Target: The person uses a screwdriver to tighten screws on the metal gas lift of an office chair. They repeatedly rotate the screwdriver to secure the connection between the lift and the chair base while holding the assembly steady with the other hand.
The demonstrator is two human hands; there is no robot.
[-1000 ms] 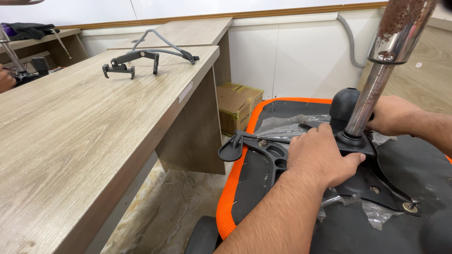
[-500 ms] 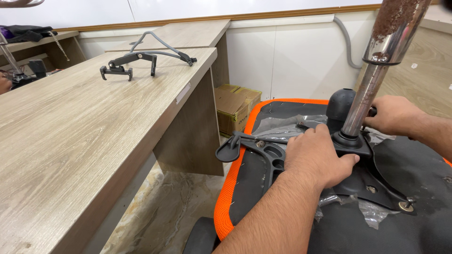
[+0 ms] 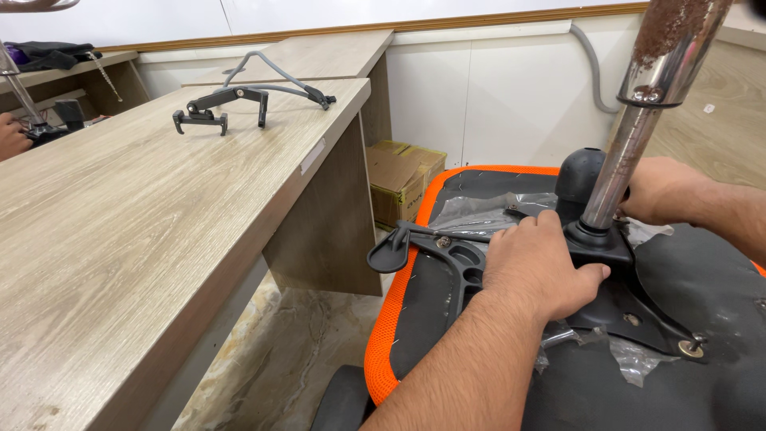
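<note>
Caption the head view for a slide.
Both hands, left hand and right hand, grip the black mechanism under an upturned orange-edged chair seat, at the metal column, beside a wooden desk.

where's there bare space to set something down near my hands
The desk beside you is bare across its near and middle stretch, up to the black bracket at its far end. The seat underside is crowded: left hand, right hand, metal column and lever.
</note>
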